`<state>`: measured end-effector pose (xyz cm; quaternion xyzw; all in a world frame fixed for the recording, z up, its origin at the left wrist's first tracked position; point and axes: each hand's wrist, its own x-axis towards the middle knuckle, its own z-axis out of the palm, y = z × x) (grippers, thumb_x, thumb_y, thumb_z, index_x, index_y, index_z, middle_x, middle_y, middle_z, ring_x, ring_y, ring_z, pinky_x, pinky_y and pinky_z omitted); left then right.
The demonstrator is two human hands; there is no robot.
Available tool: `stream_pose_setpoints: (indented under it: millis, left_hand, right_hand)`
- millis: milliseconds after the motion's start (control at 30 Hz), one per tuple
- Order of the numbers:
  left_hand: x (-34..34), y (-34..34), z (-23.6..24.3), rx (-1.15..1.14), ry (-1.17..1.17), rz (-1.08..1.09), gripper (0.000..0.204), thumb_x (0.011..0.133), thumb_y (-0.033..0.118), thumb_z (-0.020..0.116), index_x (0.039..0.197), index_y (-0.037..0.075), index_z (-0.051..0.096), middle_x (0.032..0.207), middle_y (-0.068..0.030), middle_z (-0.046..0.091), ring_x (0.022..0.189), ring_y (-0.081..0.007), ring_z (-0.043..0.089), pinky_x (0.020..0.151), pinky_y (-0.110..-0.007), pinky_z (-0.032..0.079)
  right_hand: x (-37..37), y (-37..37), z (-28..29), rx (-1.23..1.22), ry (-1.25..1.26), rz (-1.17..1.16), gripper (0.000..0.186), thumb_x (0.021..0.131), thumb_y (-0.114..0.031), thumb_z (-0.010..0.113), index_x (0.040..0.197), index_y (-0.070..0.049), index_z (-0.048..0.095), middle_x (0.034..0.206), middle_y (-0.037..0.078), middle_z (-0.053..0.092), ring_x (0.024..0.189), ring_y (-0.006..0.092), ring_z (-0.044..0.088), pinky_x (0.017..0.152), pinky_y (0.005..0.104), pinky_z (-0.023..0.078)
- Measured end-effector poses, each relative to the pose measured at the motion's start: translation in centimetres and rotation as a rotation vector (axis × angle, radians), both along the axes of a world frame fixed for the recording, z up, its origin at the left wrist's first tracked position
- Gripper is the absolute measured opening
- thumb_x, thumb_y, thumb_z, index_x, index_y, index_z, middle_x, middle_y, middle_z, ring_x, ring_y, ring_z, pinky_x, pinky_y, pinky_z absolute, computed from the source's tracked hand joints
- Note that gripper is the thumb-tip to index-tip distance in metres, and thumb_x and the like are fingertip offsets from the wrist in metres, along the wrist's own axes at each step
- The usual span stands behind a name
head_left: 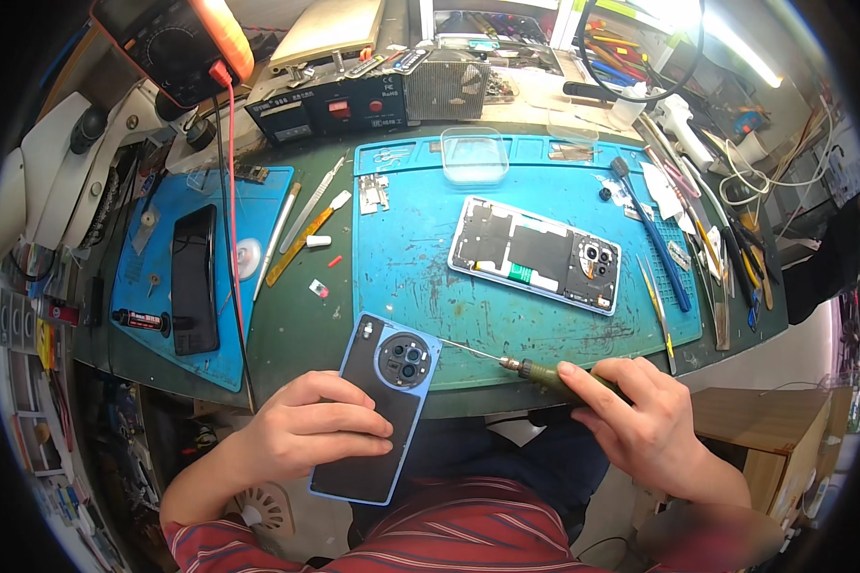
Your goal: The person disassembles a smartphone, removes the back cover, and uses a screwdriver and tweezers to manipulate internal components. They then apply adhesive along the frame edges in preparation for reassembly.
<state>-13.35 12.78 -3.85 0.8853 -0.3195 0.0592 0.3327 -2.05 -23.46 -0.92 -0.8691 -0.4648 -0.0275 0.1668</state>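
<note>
My left hand grips a dark phone with a blue rim and a round camera module, tilted below the mat's front left. My right hand holds a green-handled screwdriver, its thin shaft pointing left at the phone's top right edge; whether it touches, I cannot tell. Beyond them, a second phone lies on the blue mat, its back off and dark inner plates and a green component showing.
A dark phone lies on a left mat. Around are a microscope, an orange multimeter with leads, a box with red switches, a clear container, tweezers and pliers. A wooden cabinet stands at lower right.
</note>
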Motion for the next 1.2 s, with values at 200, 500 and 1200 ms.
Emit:
stream_pose_setpoints:
  millis: [200, 500, 1200]
  left_hand:
    - [0.3, 0.2, 0.1, 0.01, -0.012, -0.016, 0.02, 0.081, 0.007, 0.074, 0.099, 0.011, 0.081, 0.112, 0.002, 0.075, 0.11, -0.0191, 0.063, 0.09, -0.033, 0.056]
    - [0.7, 0.2, 0.7, 0.033, -0.008, -0.038, 0.02, 0.081, 0.007, 0.075, 0.099, 0.01, 0.081, 0.112, 0.0021, 0.074, 0.11, -0.0191, 0.063, 0.089, -0.034, 0.056]
    - [0.9, 0.2, 0.7, 0.019, -0.005, -0.033, 0.019, 0.079, 0.008, 0.077, 0.097, 0.011, 0.082, 0.109, 0.0024, 0.075, 0.109, -0.0178, 0.064, 0.087, -0.033, 0.056]
  right_hand:
    - [0.1, -0.5, -0.2, -0.007, -0.059, 0.01, 0.056, 0.077, -0.004, 0.072, 0.131, -0.018, 0.073, 0.095, 0.005, 0.063, 0.07, 0.0196, 0.058, 0.06, 0.0321, 0.05]
    - [-0.1, -0.1, 1.2, -0.011, 0.05, -0.015, 0.058, 0.073, -0.001, 0.082, 0.129, -0.013, 0.072, 0.098, 0.008, 0.066, 0.076, 0.0255, 0.063, 0.064, 0.0373, 0.053]
    - [0.1, -0.4, 0.2, -0.011, -0.009, 0.024, 0.058, 0.076, -0.001, 0.07, 0.133, -0.017, 0.072, 0.094, 0.004, 0.061, 0.07, 0.0195, 0.057, 0.06, 0.0324, 0.049]
